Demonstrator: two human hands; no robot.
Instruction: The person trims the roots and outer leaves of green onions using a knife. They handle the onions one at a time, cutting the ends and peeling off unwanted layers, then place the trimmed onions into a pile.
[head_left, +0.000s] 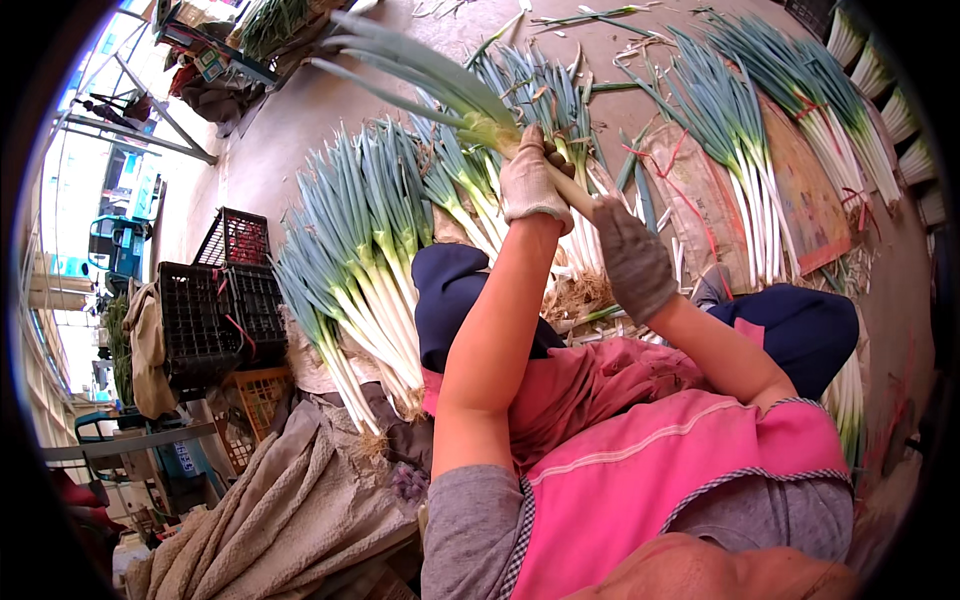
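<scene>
Both hands wear soiled knit work gloves. My left hand is closed around the shank of a large leek or Welsh onion, just below where its green leaves fan out to the upper left. Lower on the same shank, my right hand grips it; the root end is hidden by that glove. Beneath the hands lie more of these onions, with a tangle of roots near my knees. A broad row of long green onions rests on the floor at the left, roots towards me.
Black plastic crates and an orange crate stand at the left, beside a draped woven cloth. At the right, an onion bunch lies on sacking, near bundles tied with red string. Leaf scraps litter the floor.
</scene>
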